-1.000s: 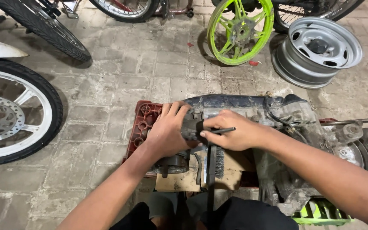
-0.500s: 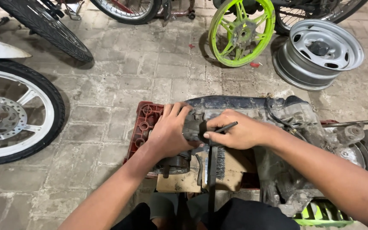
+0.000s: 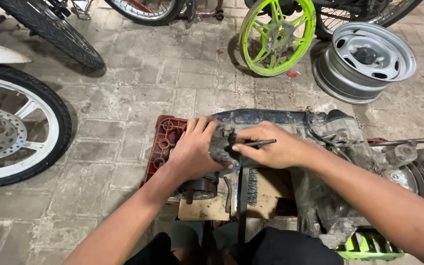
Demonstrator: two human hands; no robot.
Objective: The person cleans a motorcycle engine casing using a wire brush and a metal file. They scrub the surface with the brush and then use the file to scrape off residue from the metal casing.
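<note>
Engine part (image 3: 222,147), grimy grey, gripped by left hand (image 3: 195,149); right hand (image 3: 271,147) pinches thin dark tool (image 3: 258,143) above red crate (image 3: 165,140).

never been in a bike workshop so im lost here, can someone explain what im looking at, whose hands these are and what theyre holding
This is one view from a camera worn on a person's head, looking down at their own two bare hands. The left hand grips a grimy metal engine part. The right hand pinches a thin dark tool against that part; its exact kind is hard to tell. The part belongs to a dirty motorbike engine lying over a red plastic crate and a piece of cardboard on the paved floor. A wire brush lies on the cardboard. Around it stand a bright green wheel, a grey steel rim and a white wheel with a tyre.
</note>
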